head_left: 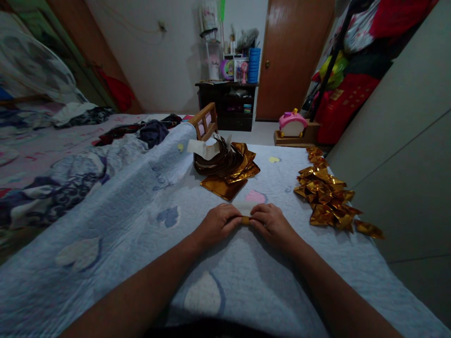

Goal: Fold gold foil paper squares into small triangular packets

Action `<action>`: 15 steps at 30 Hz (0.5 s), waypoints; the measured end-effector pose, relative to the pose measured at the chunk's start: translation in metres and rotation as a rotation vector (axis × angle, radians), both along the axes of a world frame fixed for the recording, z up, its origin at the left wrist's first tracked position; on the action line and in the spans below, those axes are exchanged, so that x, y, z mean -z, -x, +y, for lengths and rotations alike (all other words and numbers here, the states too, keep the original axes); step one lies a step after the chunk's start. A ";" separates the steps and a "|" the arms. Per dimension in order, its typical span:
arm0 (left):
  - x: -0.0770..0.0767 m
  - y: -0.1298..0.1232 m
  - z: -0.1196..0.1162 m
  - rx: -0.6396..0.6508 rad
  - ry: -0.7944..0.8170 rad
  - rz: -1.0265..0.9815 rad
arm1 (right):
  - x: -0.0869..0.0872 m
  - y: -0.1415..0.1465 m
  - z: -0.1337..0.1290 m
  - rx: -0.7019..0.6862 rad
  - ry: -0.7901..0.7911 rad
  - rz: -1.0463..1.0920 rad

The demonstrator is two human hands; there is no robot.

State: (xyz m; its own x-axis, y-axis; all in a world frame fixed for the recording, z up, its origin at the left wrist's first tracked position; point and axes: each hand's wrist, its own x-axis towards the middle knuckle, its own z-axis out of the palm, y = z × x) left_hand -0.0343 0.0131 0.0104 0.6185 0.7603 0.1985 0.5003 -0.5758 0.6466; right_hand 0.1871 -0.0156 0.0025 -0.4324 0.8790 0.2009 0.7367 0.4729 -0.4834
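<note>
Between both hands lies a sheet of gold foil paper (245, 220), its pale back facing up at the far side and a narrow gold strip rolled or folded over at the near side. My left hand (223, 220) pinches the left end of that strip with thumb and fingers. At the right end, my right hand (269, 223) grips it the same way. Just beyond the hands a fanned stack of gold foil sheets (225, 164) rests on the bedspread. Off to the right is a heap of folded gold foil pieces (326, 192).
The blue bedspread (148, 263) with heart patterns covers the work surface. Rumpled clothes and bedding (88, 159) lie at the left. A wooden frame piece (206, 121) stands behind the stack. A pale cabinet (405, 155) runs along the right edge; a pink toy (293, 124) sits beyond.
</note>
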 end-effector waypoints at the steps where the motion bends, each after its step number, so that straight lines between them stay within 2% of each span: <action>1: 0.001 -0.001 0.000 -0.020 0.002 -0.002 | 0.000 0.001 0.000 0.007 0.008 0.008; 8: 0.005 -0.002 0.002 -0.151 0.051 -0.021 | 0.003 -0.002 0.001 0.180 0.120 0.166; 12: 0.006 -0.003 0.001 -0.161 0.085 -0.028 | 0.006 -0.003 0.005 0.221 0.185 0.284; 15: 0.004 -0.003 0.001 -0.159 0.076 -0.009 | 0.007 0.001 0.006 0.265 0.169 0.276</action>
